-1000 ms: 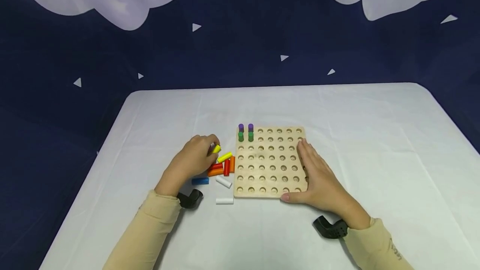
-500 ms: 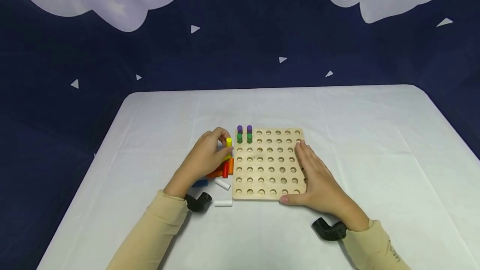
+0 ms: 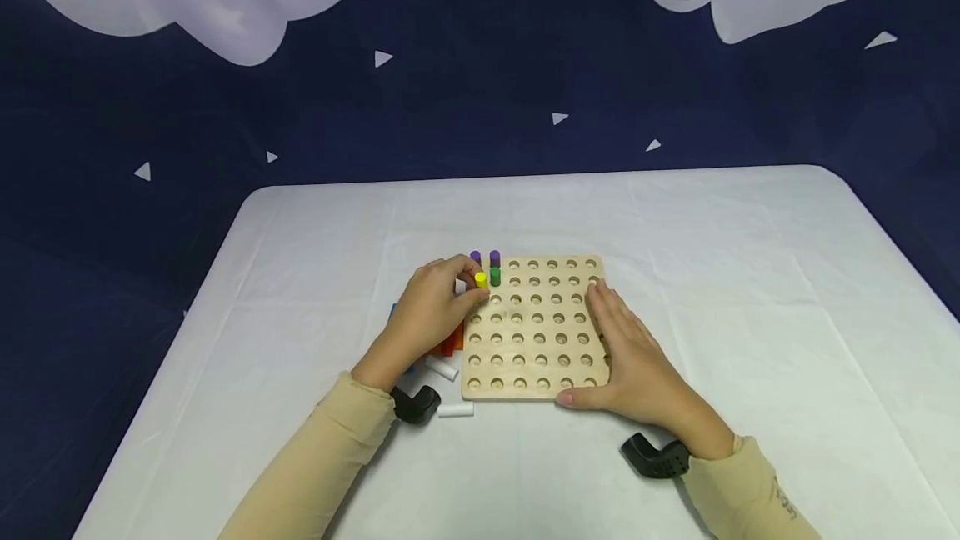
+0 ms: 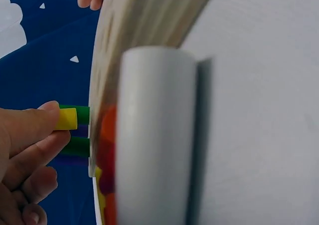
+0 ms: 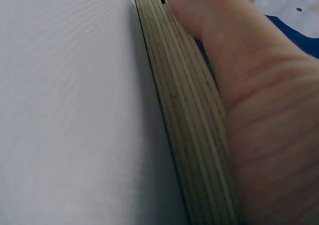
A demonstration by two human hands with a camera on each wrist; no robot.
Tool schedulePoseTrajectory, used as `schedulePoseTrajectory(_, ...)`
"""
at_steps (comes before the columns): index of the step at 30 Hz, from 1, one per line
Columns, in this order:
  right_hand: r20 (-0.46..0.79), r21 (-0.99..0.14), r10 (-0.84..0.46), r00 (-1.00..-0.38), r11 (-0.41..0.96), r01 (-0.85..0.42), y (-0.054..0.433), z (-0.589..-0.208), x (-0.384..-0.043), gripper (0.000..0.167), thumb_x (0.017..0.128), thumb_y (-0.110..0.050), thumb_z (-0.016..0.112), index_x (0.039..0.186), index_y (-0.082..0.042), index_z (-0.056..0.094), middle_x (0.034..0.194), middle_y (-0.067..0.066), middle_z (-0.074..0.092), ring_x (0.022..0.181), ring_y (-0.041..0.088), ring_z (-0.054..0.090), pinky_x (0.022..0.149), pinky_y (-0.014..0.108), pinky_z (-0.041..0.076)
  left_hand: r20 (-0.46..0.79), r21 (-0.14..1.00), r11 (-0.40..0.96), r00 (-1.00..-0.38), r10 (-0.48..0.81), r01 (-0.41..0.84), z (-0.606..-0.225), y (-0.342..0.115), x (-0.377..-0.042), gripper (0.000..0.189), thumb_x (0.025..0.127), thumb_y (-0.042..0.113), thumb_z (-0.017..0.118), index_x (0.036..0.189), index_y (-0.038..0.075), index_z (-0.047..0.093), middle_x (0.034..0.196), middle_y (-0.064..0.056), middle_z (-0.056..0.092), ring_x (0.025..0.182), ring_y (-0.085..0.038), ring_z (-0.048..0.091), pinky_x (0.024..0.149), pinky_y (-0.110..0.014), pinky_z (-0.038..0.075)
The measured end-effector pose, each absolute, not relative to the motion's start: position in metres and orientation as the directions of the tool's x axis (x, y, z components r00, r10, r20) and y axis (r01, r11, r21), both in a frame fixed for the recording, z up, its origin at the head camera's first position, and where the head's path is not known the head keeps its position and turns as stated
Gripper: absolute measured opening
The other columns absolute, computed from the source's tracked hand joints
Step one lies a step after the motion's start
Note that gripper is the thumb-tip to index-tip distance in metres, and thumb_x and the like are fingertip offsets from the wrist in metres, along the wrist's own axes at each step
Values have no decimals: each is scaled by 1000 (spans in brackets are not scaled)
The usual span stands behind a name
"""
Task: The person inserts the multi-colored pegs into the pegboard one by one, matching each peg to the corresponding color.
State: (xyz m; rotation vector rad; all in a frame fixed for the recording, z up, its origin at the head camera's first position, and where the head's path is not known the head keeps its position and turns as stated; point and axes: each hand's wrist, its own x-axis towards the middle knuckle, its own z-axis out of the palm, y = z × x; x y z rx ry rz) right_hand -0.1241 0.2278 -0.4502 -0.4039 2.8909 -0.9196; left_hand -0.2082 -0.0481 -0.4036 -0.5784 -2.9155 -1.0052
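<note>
My left hand (image 3: 432,302) pinches a yellow peg (image 3: 481,280) between thumb and fingertips, over the left side of the wooden pegboard (image 3: 525,359). In the left wrist view the yellow peg (image 4: 68,119) stays above the board's face, beside the standing green pegs (image 4: 79,146). Two purple pegs (image 3: 495,258) stand in the back row; one green peg (image 3: 495,277) shows in the row before them, its neighbour hidden by the hand. My right hand (image 3: 637,365) lies along the board's right edge, fingers straight, thumb (image 5: 192,8) against the front edge.
Loose pegs lie left of the board, partly under my left hand: orange (image 3: 459,337), red (image 3: 447,346) and blue. Two white pegs (image 3: 455,411) lie nearer the front, one close to the left wrist camera (image 3: 417,405). A white cloth (image 3: 750,273) covers the table.
My left hand has lifted the yellow peg from the loose pile, turned it upright and carried it right over the board. The front white peg has shifted slightly right. My right hand stays at the board.
</note>
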Motion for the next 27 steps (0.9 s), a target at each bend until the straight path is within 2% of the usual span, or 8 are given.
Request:
schedulePoseTrajectory(5,2,-579,-275,-961,784,-225,226,-450,-125,144,59,-75,80,160,-18,-4,168,7,-4,155,35,2,120,61,10,135,569,733,-921,365,374,-407,-47,-207,18,88,23,77,101,14,68,90,3,71,63,-12,49,62,-28,41)
schedulePoseTrajectory(7,1,-582,-277,-961,781,-226,225,-450,-126,143,59,-75,80,160,-18,-4,168,7,-4,155,35,2,120,61,10,135,552,743,-919,370,379,-407,-46,-206,17,88,23,76,100,14,67,90,3,72,66,-13,53,64,-29,44)
schedulePoseTrajectory(12,-2,-587,-280,-960,778,-225,223,-448,-127,143,59,-75,80,160,-18,-3,168,8,-3,155,35,2,120,61,10,149,474,775,-905,398,419,-405,-43,-205,21,89,23,75,105,12,68,94,-2,74,87,-18,66,81,-35,53)
schedulePoseTrajectory(27,0,-593,-288,-958,771,-232,221,-446,-128,142,59,-73,81,160,-17,-1,168,9,-2,155,36,2,120,61,10,202,394,748,-844,497,535,-406,-44,-207,20,87,20,78,102,11,70,85,-2,69,73,-14,56,68,-30,48)
